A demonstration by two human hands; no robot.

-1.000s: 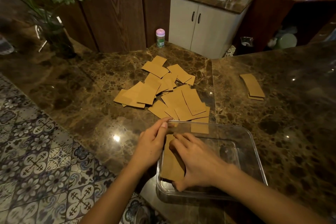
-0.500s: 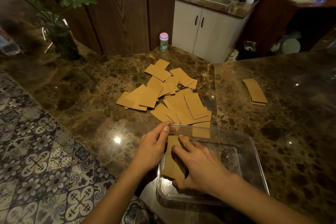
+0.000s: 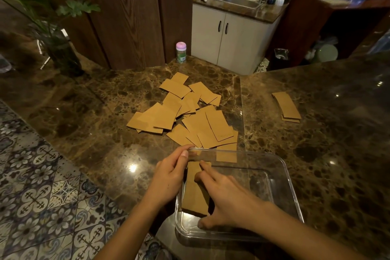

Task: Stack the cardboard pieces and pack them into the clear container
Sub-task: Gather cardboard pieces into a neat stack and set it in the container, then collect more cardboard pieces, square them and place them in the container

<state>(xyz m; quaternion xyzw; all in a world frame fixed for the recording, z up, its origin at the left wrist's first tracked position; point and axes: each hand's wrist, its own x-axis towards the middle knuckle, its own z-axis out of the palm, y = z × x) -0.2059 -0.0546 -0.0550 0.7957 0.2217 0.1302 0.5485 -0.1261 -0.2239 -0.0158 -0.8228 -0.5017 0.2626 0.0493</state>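
Working at a brown marble counter (image 3: 84,124), with the packing step under way. Sitting at the near edge: a clear container (image 3: 289,186), its right side bare. Lying loose beyond it, touching its far rim: a scattered pile of cardboard pieces (image 3: 190,116), unsorted, plus a small squared stack (image 3: 286,105) well apart to the right. Leaning against the container's left wall inside: a packed stack (image 3: 195,190), tilted rather than flat. Bracing the outside of that wall: the left hand (image 3: 168,177), fingers curled, thumb hooking the rim, gripping no card. Pressing the stack from inside: the right hand (image 3: 223,198), fingers spread wide and flat on the top card, pinching nothing. Judging by this, seating the first bundle; next calling for releasing, reaching to the loose pile, and squaring another bundle before lowering it alongside.
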